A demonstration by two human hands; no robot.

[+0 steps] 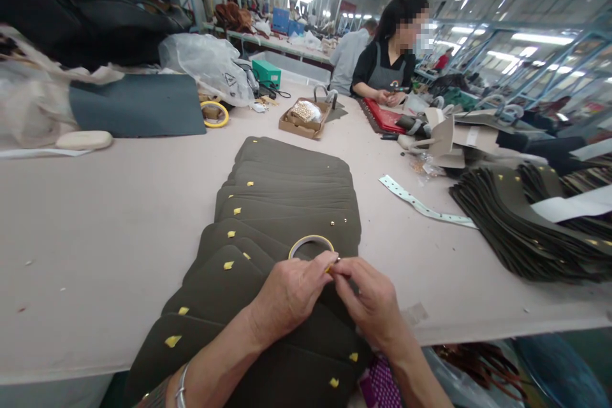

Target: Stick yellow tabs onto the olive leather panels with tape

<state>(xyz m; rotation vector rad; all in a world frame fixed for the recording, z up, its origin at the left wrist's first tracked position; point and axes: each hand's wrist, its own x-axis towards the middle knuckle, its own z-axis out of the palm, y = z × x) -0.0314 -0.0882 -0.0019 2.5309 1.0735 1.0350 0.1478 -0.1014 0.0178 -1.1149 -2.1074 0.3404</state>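
My left hand (pixel 292 287) grips a roll of yellow tape (pixel 310 238), whose ring stands up behind my fingers. With thumb and forefinger pinched together, my right hand (pixel 371 296) meets the near right edge of the roll; whether a piece of tape is between those fingertips is hidden. Both hands are over a fanned stack of dark olive panels (pixel 287 169) with rounded corners, which runs toward me past the table edge. Small yellow tape bits (pixel 173 341) stick to several panels, and two small shiny studs (pixel 333 223) show on one.
Strapped piles of dark olive pieces (pixel 507 223) stand at right, beside a pale perforated strip (pixel 421 207). A cardboard box (pixel 301 131) of gold studs and another yellow tape roll (pixel 220 122) lie farther back. Across the table (pixel 86 236), a co-worker (pixel 387 64) handles a red item.
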